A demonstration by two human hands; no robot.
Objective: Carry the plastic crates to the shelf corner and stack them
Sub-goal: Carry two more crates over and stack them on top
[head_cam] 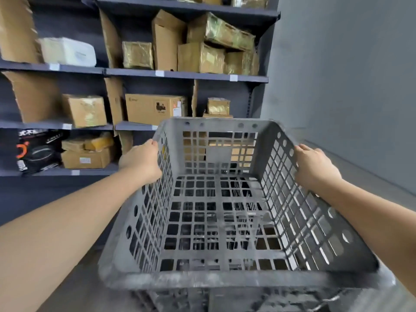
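A large grey plastic crate (225,278) with lattice walls and floor fills the lower middle of the head view, empty inside. My left hand (140,162) grips its left rim, fingers curled over the top edge. My right hand (315,165) grips the right rim the same way. Another crate (247,300) shows just below it at the bottom edge, and dark lattice shapes are seen through the floor. Whether the two touch I cannot tell.
Dark shelving (186,75) stands ahead and to the left, packed with cardboard boxes (155,109) and wrapped parcels. A grey wall (349,75) closes the right side, meeting the shelf end in a corner. Grey floor (78,289) shows at lower left.
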